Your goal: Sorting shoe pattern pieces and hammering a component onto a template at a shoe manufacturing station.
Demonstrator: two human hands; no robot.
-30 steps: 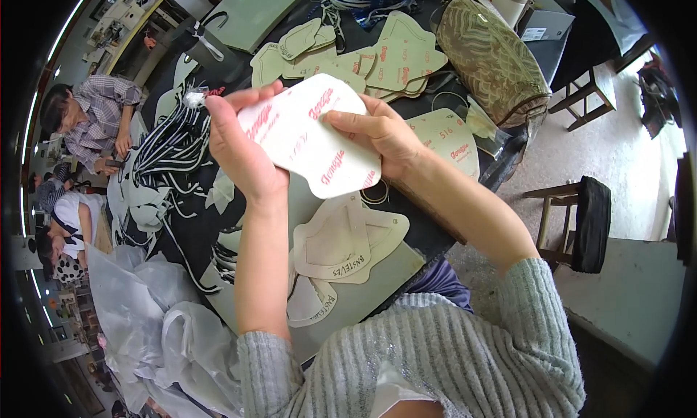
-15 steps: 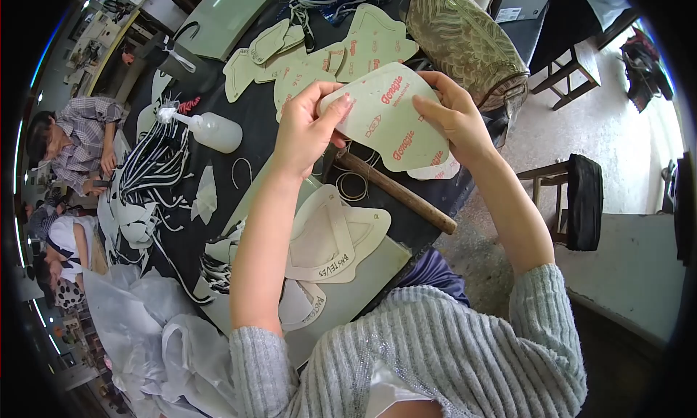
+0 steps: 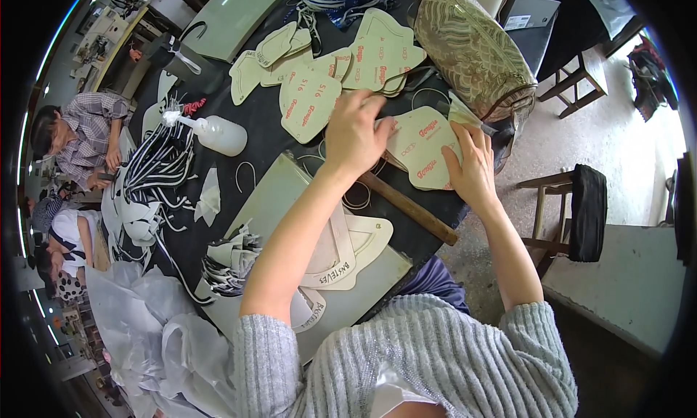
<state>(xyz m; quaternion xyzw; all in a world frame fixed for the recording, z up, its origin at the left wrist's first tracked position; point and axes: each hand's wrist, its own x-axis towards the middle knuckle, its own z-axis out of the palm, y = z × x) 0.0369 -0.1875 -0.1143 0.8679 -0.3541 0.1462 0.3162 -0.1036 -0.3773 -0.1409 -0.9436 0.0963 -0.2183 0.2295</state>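
Right of centre in the frame, the person's right hand (image 3: 473, 164) is resting at the right edge of a cream panel (image 3: 421, 145) printed in red, the thumb lying over its face and spreading well away from the fingers. The panel is lying on the dark table (image 3: 263, 127). Near the middle of the frame, the left hand (image 3: 354, 133) is arching just beside the panel's left edge, its fingers bending and its thumb standing apart from them; from here I can't tell whether it is gripping or touching anything.

Just below the panel, a wooden handle (image 3: 410, 207) is slanting toward the lower right, its upper end disappearing near the left wrist. In the lower middle, pale templates (image 3: 372, 233) are lying on a grey board (image 3: 388, 269), partly hiding behind the left forearm.

At the upper centre, similar cream pieces (image 3: 377, 62) are overlapping in a loose heap, and a patterned bag (image 3: 472, 55) is leaning along their right side. Left of centre, a white bottle (image 3: 221, 136) is lying near a tangle of black-and-white strips (image 3: 156, 172). Clear plastic sheeting (image 3: 138, 331) is bunching up at the lower left. Over at the far left, a co-worker in a checked shirt (image 3: 91, 120) is bending over the work.
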